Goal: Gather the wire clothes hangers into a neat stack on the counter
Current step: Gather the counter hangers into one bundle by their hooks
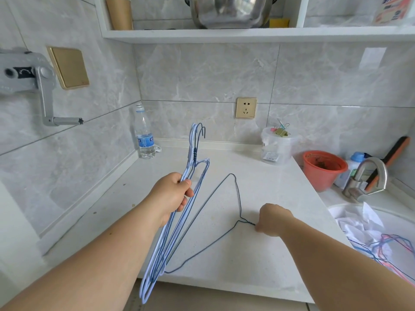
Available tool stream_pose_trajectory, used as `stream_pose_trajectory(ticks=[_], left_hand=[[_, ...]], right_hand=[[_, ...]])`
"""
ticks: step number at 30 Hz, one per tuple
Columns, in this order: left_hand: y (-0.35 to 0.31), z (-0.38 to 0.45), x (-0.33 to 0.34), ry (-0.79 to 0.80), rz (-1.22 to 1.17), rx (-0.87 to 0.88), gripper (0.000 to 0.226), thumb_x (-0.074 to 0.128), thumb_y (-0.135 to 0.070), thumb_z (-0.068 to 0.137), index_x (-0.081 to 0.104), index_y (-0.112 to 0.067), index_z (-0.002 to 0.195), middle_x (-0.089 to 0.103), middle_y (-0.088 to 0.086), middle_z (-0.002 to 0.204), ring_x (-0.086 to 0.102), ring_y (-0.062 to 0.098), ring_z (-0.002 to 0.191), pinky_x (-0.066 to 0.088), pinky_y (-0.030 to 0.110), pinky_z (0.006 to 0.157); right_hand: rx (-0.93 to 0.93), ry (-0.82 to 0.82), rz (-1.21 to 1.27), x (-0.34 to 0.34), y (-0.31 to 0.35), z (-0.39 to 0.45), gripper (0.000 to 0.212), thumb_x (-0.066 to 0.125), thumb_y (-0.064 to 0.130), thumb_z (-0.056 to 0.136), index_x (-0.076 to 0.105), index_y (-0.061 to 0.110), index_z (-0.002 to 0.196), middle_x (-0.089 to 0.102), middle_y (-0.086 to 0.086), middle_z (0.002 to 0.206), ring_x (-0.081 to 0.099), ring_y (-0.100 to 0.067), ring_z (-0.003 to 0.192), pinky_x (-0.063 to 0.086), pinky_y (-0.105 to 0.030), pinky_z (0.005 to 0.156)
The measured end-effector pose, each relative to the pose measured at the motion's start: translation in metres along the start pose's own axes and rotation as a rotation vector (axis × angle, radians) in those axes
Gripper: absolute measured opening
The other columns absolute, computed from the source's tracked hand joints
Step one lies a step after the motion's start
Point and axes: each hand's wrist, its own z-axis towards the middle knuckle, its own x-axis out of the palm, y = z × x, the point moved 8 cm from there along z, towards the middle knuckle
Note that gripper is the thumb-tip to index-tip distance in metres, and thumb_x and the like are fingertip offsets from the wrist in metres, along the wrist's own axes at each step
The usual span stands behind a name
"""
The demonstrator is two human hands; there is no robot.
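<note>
We saw thin wire hangers with a smooth pale-blue and dark-blue coating, and one dark wire hanger on the bench, a matt white stone-like slab with fine speckles. The wall tiles were glossy grey marble-look. The water bottle and tub were clear plastic, the faucet and pot shiny metal, the flowerpot dull orange plastic.

Grey marble wall tiles, white shelf.

No legible text: blue label on water bottle and shelf package print both blurred.
</note>
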Motion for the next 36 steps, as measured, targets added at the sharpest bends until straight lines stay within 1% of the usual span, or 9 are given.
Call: stream_pose_trajectory(ticks=[5,9,12,15,18,22,25,31,36], left_hand=[[-0.001,0.004,-0.005,-0.014,0.043,0.007,0.018,0.045,-0.016,0.092,0.055,-0.011,0.079,0.059,0.002,0.069,0.041,0.011,0.049,0.035,0.017,0.037],[-0.007,0.008,-0.007,-0.020,0.094,0.029,0.019,0.044,-0.016,0.093,0.053,-0.012,0.077,0.059,0.003,0.070,0.041,0.012,0.049,0.036,0.019,0.038],[-0.009,0.010,-0.002,0.005,0.142,0.045,0.020,0.044,-0.017,0.093,0.053,-0.013,0.075,0.060,0.002,0.069,0.042,0.013,0.048,0.037,0.020,0.040],[-0.006,0.011,0.004,0.053,0.175,0.042,0.018,0.045,-0.018,0.092,0.057,-0.013,0.080,0.063,0.001,0.070,0.044,0.012,0.048,0.038,0.020,0.040],[-0.003,0.010,0.011,0.118,0.165,0.049,0.016,0.046,-0.018,0.091,0.059,-0.012,0.083,0.065,0.000,0.071,0.045,0.011,0.048,0.039,0.020,0.040],[0.000,0.009,0.020,0.221,0.154,0.072,0.015,0.048,-0.020,0.092,0.060,-0.015,0.085,0.066,0.001,0.090,0.060,0.014,0.073,0.055,0.028,0.066],[0.007,0.009,0.026,0.309,0.059,0.028,0.013,0.050,-0.020,0.092,0.059,-0.014,0.087,0.067,0.005,0.106,0.067,0.019,0.091,0.055,0.035,0.086],[0.001,0.010,0.025,0.403,0.011,0.008,0.015,0.043,-0.016,0.096,0.052,-0.011,0.085,0.071,0.005,0.105,0.070,0.023,0.078,0.057,0.027,0.066],[-0.010,0.021,0.010,0.388,0.089,0.049,0.016,0.042,-0.015,0.096,0.052,-0.011,0.084,0.073,0.004,0.097,0.067,0.017,0.060,0.055,0.025,0.057]], right_hand=[[-0.150,-0.065,-0.057,-0.008,0.011,-0.004,0.014,0.049,0.033,0.062,0.044,0.021,0.056,0.048,0.006,0.058,0.045,-0.017,0.058,0.029,-0.028,0.073],[-0.255,-0.237,0.084,-0.058,0.027,-0.019,0.006,0.052,0.033,0.067,0.053,0.027,0.069,0.058,0.011,0.068,0.054,-0.016,0.074,0.028,-0.029,0.078],[-0.394,-0.352,0.123,-0.101,0.054,-0.038,0.017,0.052,0.027,0.072,0.063,0.031,0.085,0.057,0.013,0.073,0.052,-0.015,0.095,0.031,-0.030,0.085],[-0.511,-0.402,0.156,-0.133,0.085,-0.059,0.022,0.052,0.019,0.077,0.067,0.027,0.090,0.044,0.015,0.068,0.050,-0.016,0.102,0.037,-0.026,0.076],[-0.574,-0.443,0.140,-0.155,0.107,-0.072,0.021,0.051,0.014,0.081,0.068,0.021,0.092,0.062,0.004,0.084,0.051,-0.018,0.104,0.047,-0.030,0.076],[-0.608,-0.503,0.076,-0.173,0.125,-0.085,0.020,0.051,0.007,0.080,0.068,0.011,0.089,0.069,-0.006,0.095,0.055,-0.024,0.098,0.052,-0.039,0.081],[-0.638,-0.517,0.088,-0.177,0.129,-0.093,0.018,0.053,0.006,0.080,0.069,0.011,0.089,0.069,-0.005,0.092,0.057,-0.024,0.092,0.051,-0.039,0.081],[-0.609,-0.412,0.185,-0.187,0.125,-0.106,0.012,0.058,0.009,0.080,0.068,0.016,0.083,0.066,0.002,0.086,0.060,-0.018,0.086,0.051,-0.030,0.076],[-0.525,-0.394,0.212,-0.198,0.113,-0.111,0.022,0.055,0.006,0.080,0.060,0.026,0.074,0.050,0.020,0.067,0.051,-0.009,0.072,0.040,-0.018,0.058]])
